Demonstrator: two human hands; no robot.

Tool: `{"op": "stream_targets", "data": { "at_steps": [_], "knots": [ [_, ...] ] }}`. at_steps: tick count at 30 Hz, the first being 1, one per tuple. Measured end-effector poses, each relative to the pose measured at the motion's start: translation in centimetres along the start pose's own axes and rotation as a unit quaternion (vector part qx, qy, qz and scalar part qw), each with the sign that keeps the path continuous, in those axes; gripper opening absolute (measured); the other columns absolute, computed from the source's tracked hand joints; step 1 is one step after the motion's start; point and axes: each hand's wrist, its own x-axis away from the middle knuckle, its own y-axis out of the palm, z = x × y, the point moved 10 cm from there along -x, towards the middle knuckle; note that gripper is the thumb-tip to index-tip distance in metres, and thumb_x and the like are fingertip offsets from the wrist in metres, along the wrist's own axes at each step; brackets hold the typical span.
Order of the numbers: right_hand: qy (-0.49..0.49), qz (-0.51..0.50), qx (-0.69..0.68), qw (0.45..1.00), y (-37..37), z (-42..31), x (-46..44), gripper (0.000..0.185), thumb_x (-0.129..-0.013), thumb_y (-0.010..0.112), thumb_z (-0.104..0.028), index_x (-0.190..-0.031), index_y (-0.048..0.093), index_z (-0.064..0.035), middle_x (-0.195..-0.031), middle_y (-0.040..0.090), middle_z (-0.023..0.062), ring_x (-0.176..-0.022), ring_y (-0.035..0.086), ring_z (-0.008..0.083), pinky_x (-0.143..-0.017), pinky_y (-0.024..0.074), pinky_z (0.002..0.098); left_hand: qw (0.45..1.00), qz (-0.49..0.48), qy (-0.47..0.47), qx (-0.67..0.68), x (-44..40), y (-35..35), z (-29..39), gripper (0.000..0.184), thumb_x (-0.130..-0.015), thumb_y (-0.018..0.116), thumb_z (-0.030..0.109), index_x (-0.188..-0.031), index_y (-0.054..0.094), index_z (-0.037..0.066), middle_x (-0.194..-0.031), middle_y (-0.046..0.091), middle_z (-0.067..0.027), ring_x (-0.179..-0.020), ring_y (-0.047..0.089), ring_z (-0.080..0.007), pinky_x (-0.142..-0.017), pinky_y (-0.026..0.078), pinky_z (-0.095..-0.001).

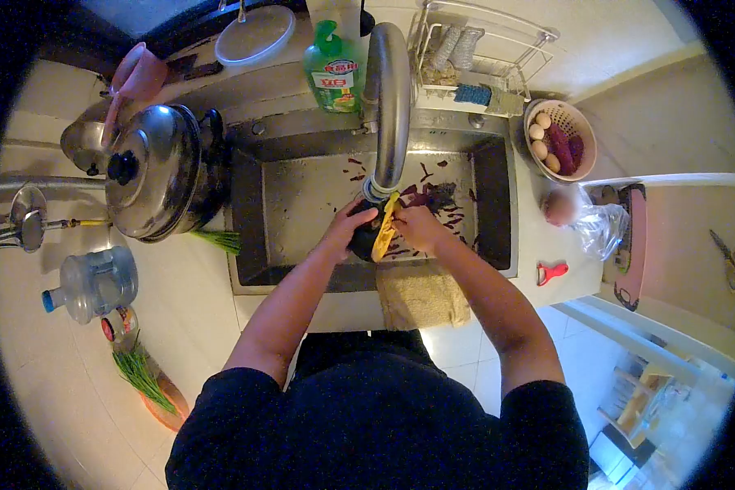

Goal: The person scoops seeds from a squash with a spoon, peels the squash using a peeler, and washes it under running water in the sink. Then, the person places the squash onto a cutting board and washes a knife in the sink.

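Observation:
Under the tap, my left hand [345,229] grips a dark-skinned piece with yellow flesh [386,229], which looks like squash. It is tilted, its yellow face turned right. Against that face are the curled fingers of my right hand [416,227]; whatever they may hold is hidden. Both hands are over the sink [294,196], where reddish-purple peelings [451,219] lie scattered on the bottom. The curved tap [390,106] ends just above the piece. A tan cloth [423,298] hangs over the front edge of the sink.
A large lidded pot [159,175] stands left of the sink, near a water jug [98,282] and green stalks [143,377]. Behind are a green soap bottle [333,73] and a wire rack [482,49]. At right: a basket with eggs [576,114], a red peeler [552,273], a plastic bag [603,231].

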Motion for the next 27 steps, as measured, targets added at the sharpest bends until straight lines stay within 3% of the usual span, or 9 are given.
{"op": "stream_targets", "data": {
  "at_steps": [1, 4, 7, 9, 13, 16, 19, 24, 27],
  "knots": [
    [-0.01, 0.016, 0.024, 1.0, -0.3, -0.3, 0.2, 0.021, -0.076, 0.053, -0.013, -0.09, 0.058, 0.0014, -0.076, 0.061, 0.0209, -0.071, 0.06, 0.0367, -0.065, 0.0497, 0.044, 1.0, -0.003, 0.01, 0.002, -0.2, -0.1, 0.2, 0.038, -0.076, 0.066, 0.029, -0.105, 0.056, 0.005, -0.094, 0.064, -0.0077, -0.081, 0.063, -0.0188, -0.073, 0.052, -0.0332],
    [-0.049, 0.055, 0.071, 0.995, -0.8, -1.6, 1.2, 0.018, -0.076, 0.053, -0.014, -0.087, 0.057, -0.0001, -0.073, 0.06, 0.0205, -0.069, 0.06, 0.0373, -0.062, 0.0486, 0.0444, 0.961, -0.054, -0.195, 0.19, -0.4, 0.2, -4.5, 0.045, -0.075, 0.067, 0.026, -0.112, 0.053, 0.005, -0.099, 0.062, -0.0067, -0.085, 0.062, -0.018, -0.075, 0.05, -0.0328],
    [-0.079, 0.04, 0.085, 0.992, -1.1, -2.7, 1.6, 0.015, -0.077, 0.053, -0.013, -0.085, 0.056, -0.001, -0.07, 0.058, 0.0207, -0.066, 0.059, 0.0377, -0.059, 0.0475, 0.0448, 0.958, -0.052, -0.203, 0.196, -0.9, 0.2, -5.4, 0.048, -0.075, 0.067, 0.026, -0.115, 0.051, 0.005, -0.102, 0.061, -0.0062, -0.086, 0.061, -0.0175, -0.076, 0.05, -0.0337],
    [-0.073, -0.03, 0.11, 0.991, -0.4, -2.7, 2.0, 0.019, -0.075, 0.054, -0.013, -0.089, 0.057, -0.0005, -0.076, 0.06, 0.0216, -0.071, 0.06, 0.0376, -0.063, 0.0494, 0.0449, 0.989, -0.045, -0.127, 0.066, -1.2, 0.0, -4.1, 0.046, -0.075, 0.067, 0.028, -0.112, 0.052, 0.005, -0.101, 0.061, -0.0065, -0.086, 0.062, -0.0176, -0.076, 0.05, -0.0343],
    [-0.062, -0.016, -0.015, 0.998, 0.6, 0.0, 0.6, 0.017, -0.075, 0.053, -0.012, -0.087, 0.057, -0.0024, -0.076, 0.06, 0.0216, -0.072, 0.06, 0.0378, -0.064, 0.0486, 0.0445, 0.998, 0.011, -0.024, -0.058, -1.9, -1.1, -2.5, 0.043, -0.075, 0.067, 0.03, -0.109, 0.053, 0.007, -0.102, 0.061, -0.0066, -0.086, 0.061, -0.0174, -0.076, 0.05, -0.0335],
    [-0.077, -0.031, -0.044, 0.996, 0.7, -0.5, 0.6, 0.013, -0.075, 0.054, -0.011, -0.085, 0.056, -0.0023, -0.076, 0.059, 0.0215, -0.073, 0.059, 0.0377, -0.064, 0.0475, 0.0438, 0.985, -0.086, -0.138, 0.062, -2.2, 0.1, -4.6, 0.042, -0.076, 0.066, 0.03, -0.109, 0.054, 0.006, -0.1, 0.062, -0.0076, -0.084, 0.062, -0.0184, -0.075, 0.051, -0.0342],
    [-0.095, -0.035, -0.034, 0.994, -0.1, -1.8, 1.3, 0.011, -0.076, 0.055, -0.009, -0.082, 0.054, -0.0004, -0.074, 0.056, 0.0217, -0.071, 0.058, 0.0373, -0.062, 0.0455, 0.043, 0.958, -0.077, -0.248, 0.123, -1.5, 0.0, -6.2, 0.039, -0.077, 0.065, 0.032, -0.106, 0.056, 0.006, -0.096, 0.064, -0.0086, -0.08, 0.064, -0.0199, -0.074, 0.053, -0.0355],
    [-0.154, -0.025, 0.005, 0.988, -0.8, -3.2, 1.5, 0.01, -0.076, 0.056, -0.01, -0.078, 0.053, -0.0004, -0.072, 0.057, 0.0208, -0.07, 0.056, 0.0398, -0.06, 0.0439, 0.0438, 0.956, -0.089, -0.251, 0.12, -0.4, 1.1, -5.2, 0.037, -0.077, 0.064, 0.033, -0.102, 0.058, 0.006, -0.093, 0.065, -0.0086, -0.078, 0.065, -0.0204, -0.073, 0.054, -0.0348],
    [-0.187, 0.003, -0.06, 0.98, -1.1, -3.6, 1.7, 0.009, -0.077, 0.055, -0.009, -0.076, 0.053, -0.0001, -0.065, 0.055, 0.0195, -0.062, 0.058, 0.0343, -0.056, 0.0439, 0.0412, 0.961, -0.076, -0.26, 0.058, -0.6, 0.1, -4.7, 0.037, -0.078, 0.064, 0.033, -0.102, 0.058, 0.007, -0.093, 0.065, -0.0081, -0.079, 0.065, -0.0199, -0.073, 0.053, -0.0337]
  ]
}}
